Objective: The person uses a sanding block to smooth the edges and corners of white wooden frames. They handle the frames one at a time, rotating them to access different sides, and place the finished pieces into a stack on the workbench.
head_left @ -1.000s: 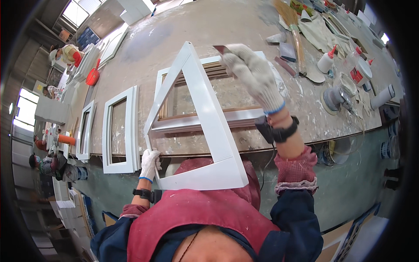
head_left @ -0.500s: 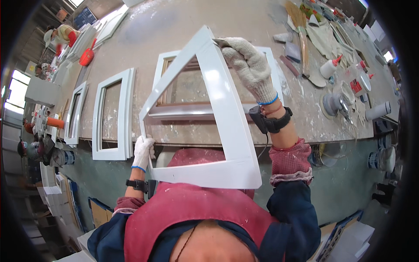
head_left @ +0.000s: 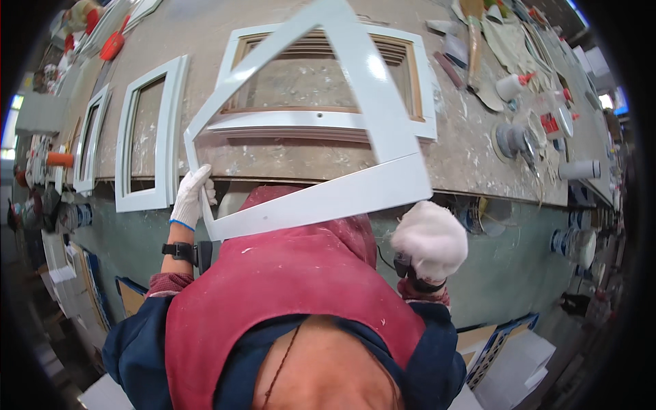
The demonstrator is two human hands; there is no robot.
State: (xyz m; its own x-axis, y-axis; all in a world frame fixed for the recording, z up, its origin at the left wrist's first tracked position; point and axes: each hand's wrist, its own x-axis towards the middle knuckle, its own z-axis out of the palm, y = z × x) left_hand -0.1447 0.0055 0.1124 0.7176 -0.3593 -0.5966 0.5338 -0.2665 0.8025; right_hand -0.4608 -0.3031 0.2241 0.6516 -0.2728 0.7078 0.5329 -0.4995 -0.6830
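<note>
A glossy white frame [head_left: 328,193] with an open middle is tilted up in front of me over the table's near edge. My left hand [head_left: 191,195], in a white knit glove, grips its lower left corner. Just below the frame's lower right corner is my right hand [head_left: 432,239], gloved too and apart from the frame. It is balled up and blurred; anything inside it is hidden. Behind the held frame, a stack of white frames [head_left: 427,123] with brown inner edges lies on the table.
More white frames [head_left: 124,150] stand at the table's left edge, near a red scoop [head_left: 113,45]. To the right are a brush [head_left: 473,41], a glue bottle [head_left: 511,86], a grey power tool [head_left: 514,140] and a white cylinder [head_left: 579,169]. The worktable [head_left: 273,157] is paint-spattered.
My right hand has come down from the frame's upper right edge, where it held a small dark metal piece, to below its lower right corner. The frame has tilted, its right side higher.
</note>
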